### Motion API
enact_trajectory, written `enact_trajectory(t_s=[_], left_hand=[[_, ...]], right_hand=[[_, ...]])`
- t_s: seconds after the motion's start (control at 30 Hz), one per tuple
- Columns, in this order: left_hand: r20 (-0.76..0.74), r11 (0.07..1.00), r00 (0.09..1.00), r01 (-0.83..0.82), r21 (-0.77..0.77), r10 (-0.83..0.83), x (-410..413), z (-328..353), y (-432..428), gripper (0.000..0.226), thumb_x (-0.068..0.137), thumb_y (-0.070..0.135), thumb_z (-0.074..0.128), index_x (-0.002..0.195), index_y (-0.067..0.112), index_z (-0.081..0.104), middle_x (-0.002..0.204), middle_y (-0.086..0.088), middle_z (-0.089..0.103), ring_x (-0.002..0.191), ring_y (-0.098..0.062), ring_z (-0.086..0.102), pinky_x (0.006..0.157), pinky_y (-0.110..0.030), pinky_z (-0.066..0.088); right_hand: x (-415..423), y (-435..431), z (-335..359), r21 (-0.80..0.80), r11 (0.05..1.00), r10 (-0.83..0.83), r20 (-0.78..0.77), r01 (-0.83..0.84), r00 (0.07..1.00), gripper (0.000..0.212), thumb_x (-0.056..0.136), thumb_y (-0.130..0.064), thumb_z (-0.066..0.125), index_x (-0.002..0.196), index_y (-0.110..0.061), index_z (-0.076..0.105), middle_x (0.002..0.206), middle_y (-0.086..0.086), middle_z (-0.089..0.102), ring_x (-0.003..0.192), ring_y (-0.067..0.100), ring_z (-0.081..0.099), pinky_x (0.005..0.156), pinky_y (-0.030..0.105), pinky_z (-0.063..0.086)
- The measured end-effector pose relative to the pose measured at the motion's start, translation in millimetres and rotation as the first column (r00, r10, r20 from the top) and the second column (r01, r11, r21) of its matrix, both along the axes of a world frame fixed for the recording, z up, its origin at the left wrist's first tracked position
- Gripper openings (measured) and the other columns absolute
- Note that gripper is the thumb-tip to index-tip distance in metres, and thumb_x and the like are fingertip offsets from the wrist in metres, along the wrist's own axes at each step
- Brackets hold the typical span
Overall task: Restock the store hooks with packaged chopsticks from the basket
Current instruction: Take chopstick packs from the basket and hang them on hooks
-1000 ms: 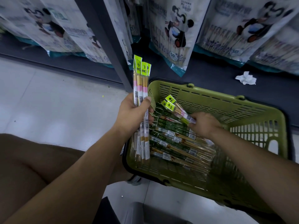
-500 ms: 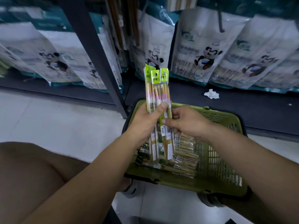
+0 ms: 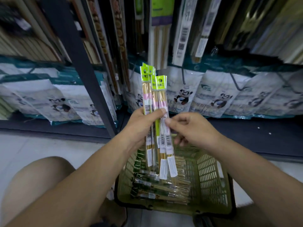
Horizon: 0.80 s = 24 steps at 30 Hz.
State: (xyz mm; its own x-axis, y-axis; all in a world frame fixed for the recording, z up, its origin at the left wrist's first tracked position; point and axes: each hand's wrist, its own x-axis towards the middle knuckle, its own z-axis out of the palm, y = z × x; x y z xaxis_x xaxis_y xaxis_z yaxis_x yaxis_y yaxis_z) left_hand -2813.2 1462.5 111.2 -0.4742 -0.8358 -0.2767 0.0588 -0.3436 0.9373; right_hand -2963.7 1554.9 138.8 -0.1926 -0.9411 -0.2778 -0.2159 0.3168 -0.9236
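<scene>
the left hand [image 3: 141, 128] grips a bundle of chopstick packs [image 3: 155, 95] upright. its fingers wrap round the bundle's middle, with the green header cards on top. the bundle is held above the green basket [image 3: 211, 174] on the floor. the right hand [image 3: 196, 130] is just beside the bundle, thumb tip touching the rightmost pack, other fingers curled; i cannot tell whether they pinch it. loose packs [image 3: 160, 189] lie in the basket. panda-printed bags [image 3: 216, 95] line the shelf behind.

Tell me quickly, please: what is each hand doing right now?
Left hand: grips a bundle of long clear-plastic chopstick packets with lime-green header cards.
Right hand: pinches the bundle's front packet between thumb and finger.
</scene>
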Motion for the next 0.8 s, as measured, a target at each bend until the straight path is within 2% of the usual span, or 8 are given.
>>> enact_trajectory(t_s=[0.1,0.2,0.33,0.4,0.5,0.63,0.73,0.8], left_hand=[[-0.076,0.991,0.995,0.06,-0.123,-0.07,0,29,-2,0.012,0.077,0.028,0.083,0.088,0.024,0.08,0.084,-0.001,0.079,0.079,-0.018,0.076,0.074,-0.036,0.059],[-0.13,0.954,0.976,0.136,-0.268,-0.176,-10,66,-1,0.011,0.079,0.024,0.084,0.089,0.029,0.081,0.088,0.002,0.079,0.083,-0.013,0.075,0.073,-0.026,0.059],[-0.143,0.902,0.962,0.16,-0.401,-0.234,-29,109,-13,0.021,0.082,0.023,0.083,0.101,0.02,0.074,0.093,-0.001,0.079,0.089,-0.017,0.075,0.079,-0.029,0.061],[-0.163,0.886,0.958,0.144,-0.442,-0.237,-37,126,-21,0.024,0.08,0.027,0.082,0.102,0.021,0.074,0.094,-0.001,0.079,0.091,-0.018,0.075,0.08,-0.03,0.061],[-0.204,0.873,0.948,0.124,-0.472,-0.245,-48,144,-32,0.018,0.081,0.027,0.083,0.098,0.028,0.078,0.099,-0.003,0.079,0.095,-0.02,0.076,0.081,-0.03,0.06],[-0.279,0.883,0.933,0.077,-0.462,-0.227,-62,155,-43,0.025,0.082,0.026,0.082,0.106,0.022,0.076,0.106,-0.007,0.079,0.099,-0.023,0.076,0.081,-0.03,0.06],[-0.307,0.883,0.935,0.015,-0.468,-0.178,-69,161,-48,0.025,0.079,0.032,0.082,0.103,0.025,0.077,0.105,-0.004,0.08,0.097,-0.019,0.077,0.076,-0.023,0.059],[-0.293,0.872,0.944,-0.011,-0.49,-0.153,-71,162,-54,0.03,0.077,0.039,0.083,0.104,0.028,0.077,0.106,0.001,0.08,0.099,-0.016,0.076,0.078,-0.024,0.059]], right_hand=[[-14,-2,35,-0.192,0.971,-0.139,0.019,0.14,0.99,0.014,0.096,-0.029,0.068,0.092,-0.016,0.071,0.085,0.001,0.077,0.054,0.017,0.066,0.043,0.028,0.05],[-21,-14,72,-0.364,0.912,-0.181,0.048,0.186,0.982,0.011,0.093,-0.026,0.073,0.094,-0.015,0.071,0.077,0.006,0.074,0.056,0.017,0.067,0.042,0.027,0.049],[-29,-31,117,-0.514,0.838,-0.22,-0.007,0.185,0.976,0.014,0.09,-0.025,0.077,0.092,-0.013,0.07,0.064,0.005,0.066,0.052,0.016,0.063,0.043,0.028,0.051],[-35,-36,135,-0.557,0.81,-0.241,-0.033,0.182,0.97,0.016,0.091,-0.025,0.076,0.094,-0.011,0.071,0.067,0.011,0.066,0.054,0.016,0.063,0.046,0.029,0.053],[-45,-44,156,-0.6,0.775,-0.266,-0.024,0.199,0.964,0.017,0.09,-0.023,0.076,0.098,-0.009,0.07,0.065,0.006,0.065,0.054,0.015,0.063,0.047,0.028,0.053],[-54,-54,176,-0.646,0.737,-0.3,-0.049,0.199,0.953,0.02,0.09,-0.024,0.076,0.105,-0.015,0.068,0.077,0.015,0.066,0.057,0.012,0.06,0.051,0.024,0.052],[-63,-60,189,-0.678,0.71,-0.325,-0.077,0.19,0.942,0.007,0.095,-0.028,0.07,0.098,-0.022,0.068,0.072,0.004,0.069,0.058,0.01,0.06,0.051,0.023,0.05],[-69,-65,200,-0.7,0.681,-0.352,-0.054,0.215,0.935,0.014,0.1,-0.032,0.064,0.088,-0.026,0.068,0.075,0.005,0.072,0.057,0.008,0.061,0.047,0.022,0.047]])
